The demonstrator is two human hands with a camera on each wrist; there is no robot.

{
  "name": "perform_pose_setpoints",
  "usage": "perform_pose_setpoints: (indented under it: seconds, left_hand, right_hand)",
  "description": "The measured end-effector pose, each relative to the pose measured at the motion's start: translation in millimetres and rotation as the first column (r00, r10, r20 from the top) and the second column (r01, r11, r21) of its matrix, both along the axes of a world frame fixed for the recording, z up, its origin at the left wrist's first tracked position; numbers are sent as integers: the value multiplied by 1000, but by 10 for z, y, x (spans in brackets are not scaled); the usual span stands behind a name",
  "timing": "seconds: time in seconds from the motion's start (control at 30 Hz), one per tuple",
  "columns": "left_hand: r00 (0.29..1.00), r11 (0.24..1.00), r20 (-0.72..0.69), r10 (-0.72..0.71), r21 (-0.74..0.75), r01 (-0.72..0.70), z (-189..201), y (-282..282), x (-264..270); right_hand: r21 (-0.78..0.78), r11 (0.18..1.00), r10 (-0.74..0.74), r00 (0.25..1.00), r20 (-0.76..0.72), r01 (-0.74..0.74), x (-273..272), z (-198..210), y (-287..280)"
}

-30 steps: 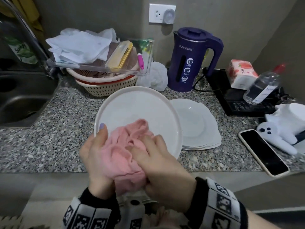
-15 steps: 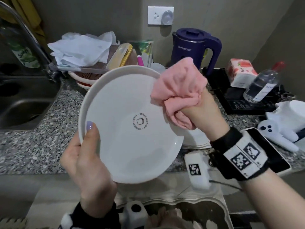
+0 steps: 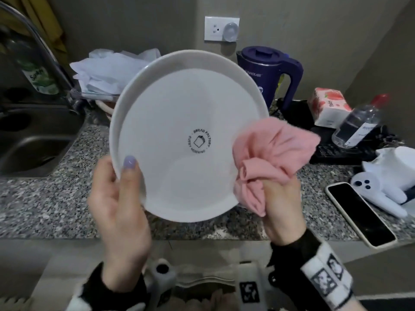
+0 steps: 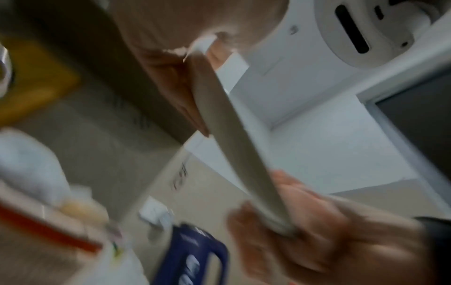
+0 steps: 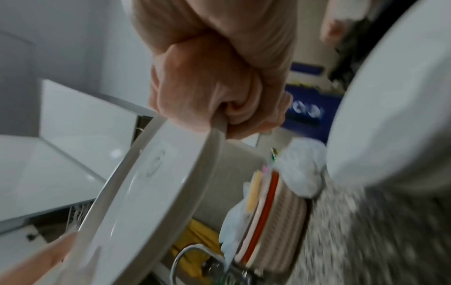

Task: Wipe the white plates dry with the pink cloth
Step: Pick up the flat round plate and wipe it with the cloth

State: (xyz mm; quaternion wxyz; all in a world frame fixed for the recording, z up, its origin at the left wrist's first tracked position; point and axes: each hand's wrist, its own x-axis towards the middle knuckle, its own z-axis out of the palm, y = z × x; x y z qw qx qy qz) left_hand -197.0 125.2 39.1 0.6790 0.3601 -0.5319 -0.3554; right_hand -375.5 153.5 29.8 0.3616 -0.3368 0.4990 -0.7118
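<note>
My left hand grips a round white plate by its lower left rim, thumb on the underside. The plate stands tilted up above the counter, its printed underside facing me. My right hand holds the bunched pink cloth against the plate's lower right rim. In the right wrist view the cloth wraps over the edge of the plate. The left wrist view is blurred: the plate shows edge-on in my left hand. The held plate hides the counter behind it.
A steel sink lies at the left of the granite counter. Behind the plate are crumpled white bags and a purple kettle. At the right are a tissue pack, a clear bottle, a white toy and a phone.
The plate was turned over and raised from facing up to underside toward me. My right hand carried the cloth to the upper right rim, then down to the lower right rim.
</note>
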Motion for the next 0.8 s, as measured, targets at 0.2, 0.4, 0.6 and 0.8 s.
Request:
perform_pose_setpoints:
  seconds: [0.2, 0.4, 0.6, 0.8]
  left_hand:
    - [985, 983, -73, 159, -82, -165, -80, -378, -14]
    - [935, 968, -251, 251, 71, -241, -211, -201, -428]
    - [980, 981, 41, 194, -12, -193, -110, -367, -247]
    - [980, 981, 76, 182, 52, -186, -219, -274, -138]
  right_hand:
    - [-221, 964, -222, 912, -346, 151, -180, 198, -83]
    - [-90, 965, -221, 949, 224, 246, 188, -130, -24]
    - [-63, 998, 26, 997, -67, -31, 141, -364, 132]
    - [242, 965, 78, 766, -638, 103, -378, -93, 285]
